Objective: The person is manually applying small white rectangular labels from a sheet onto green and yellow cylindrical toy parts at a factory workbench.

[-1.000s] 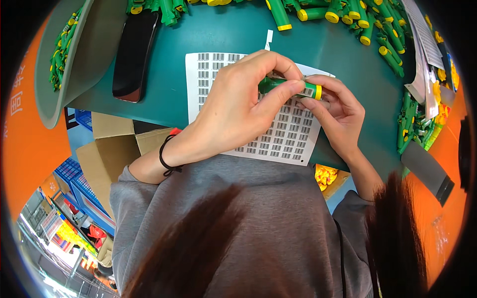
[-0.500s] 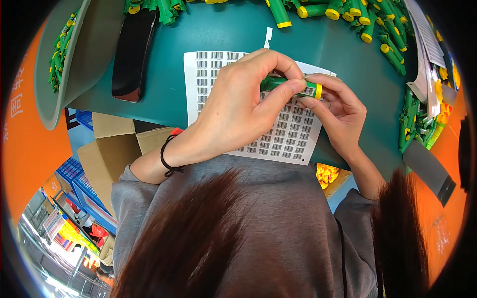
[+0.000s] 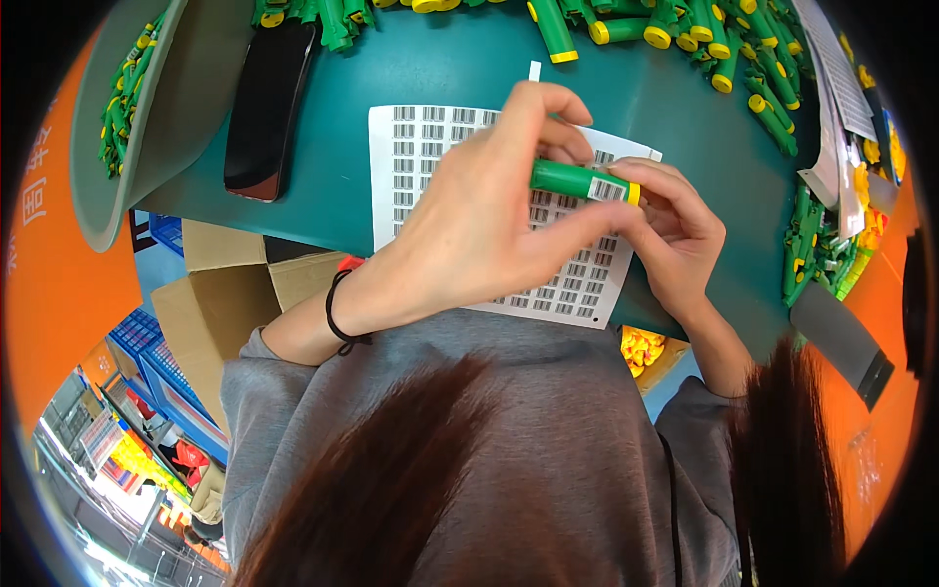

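A green tube (image 3: 562, 178) with a yellow end cap is pinched at its capped end by my right hand (image 3: 675, 230). Near that end, the tube carries a small white barcode label (image 3: 605, 190). My left hand (image 3: 469, 215) is open around the tube, fingers lifted above it and thumb stretched along its near side toward the right hand's fingertips. Whether the left thumb touches the tube I cannot tell. Beneath both hands lies a white sheet of barcode stickers (image 3: 402, 166), partly covered by the left hand and forearm.
Many green tubes with yellow caps (image 3: 724, 44) lie along the table's far edge. A black phone (image 3: 266, 117) rests at the left beside a grey bin (image 3: 161, 117) holding green pieces. Below the near edge stands an open cardboard box (image 3: 230, 303). Papers (image 3: 831, 108) are at the right.
My left thumb and fingers have come off the tube and spread apart, uncovering its green body and label. The right hand keeps its hold at the capped end.
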Demonstrator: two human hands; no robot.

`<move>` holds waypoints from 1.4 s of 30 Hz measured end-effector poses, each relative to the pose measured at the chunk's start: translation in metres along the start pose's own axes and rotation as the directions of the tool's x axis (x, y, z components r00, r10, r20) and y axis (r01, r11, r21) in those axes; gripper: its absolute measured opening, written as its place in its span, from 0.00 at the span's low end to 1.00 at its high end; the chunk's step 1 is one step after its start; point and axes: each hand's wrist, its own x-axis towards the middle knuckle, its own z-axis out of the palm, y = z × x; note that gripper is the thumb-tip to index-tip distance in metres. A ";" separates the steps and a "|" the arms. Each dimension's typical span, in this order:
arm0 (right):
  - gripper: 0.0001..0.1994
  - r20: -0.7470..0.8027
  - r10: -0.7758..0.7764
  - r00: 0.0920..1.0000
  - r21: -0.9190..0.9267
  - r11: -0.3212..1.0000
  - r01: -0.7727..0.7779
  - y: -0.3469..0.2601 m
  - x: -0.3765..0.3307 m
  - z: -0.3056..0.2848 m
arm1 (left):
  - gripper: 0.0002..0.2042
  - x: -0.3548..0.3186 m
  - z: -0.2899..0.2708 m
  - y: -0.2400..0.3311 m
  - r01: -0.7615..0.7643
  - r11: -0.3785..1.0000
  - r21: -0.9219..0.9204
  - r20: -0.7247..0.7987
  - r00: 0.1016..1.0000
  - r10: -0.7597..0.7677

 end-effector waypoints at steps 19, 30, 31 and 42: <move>0.15 0.326 -0.310 0.893 -0.935 0.038 0.354 -0.027 0.112 -0.023 | 0.13 0.009 -0.220 0.010 0.126 0.528 0.840 -0.532 0.384 0.755; 0.21 0.016 -0.133 0.991 -0.349 0.928 0.130 -0.051 0.056 0.000 | 0.12 0.005 -0.061 -0.061 -0.463 0.655 0.598 0.028 0.828 0.560; 0.25 0.007 0.030 1.000 0.012 0.999 -0.030 -0.050 0.046 0.006 | 0.12 0.006 -0.060 -0.065 -0.466 0.657 0.593 0.036 0.830 0.557; 0.13 0.057 0.319 0.946 0.215 0.922 -0.323 -0.003 0.019 0.017 | 0.06 0.009 -0.053 -0.064 -0.455 0.685 0.569 -0.062 0.807 0.588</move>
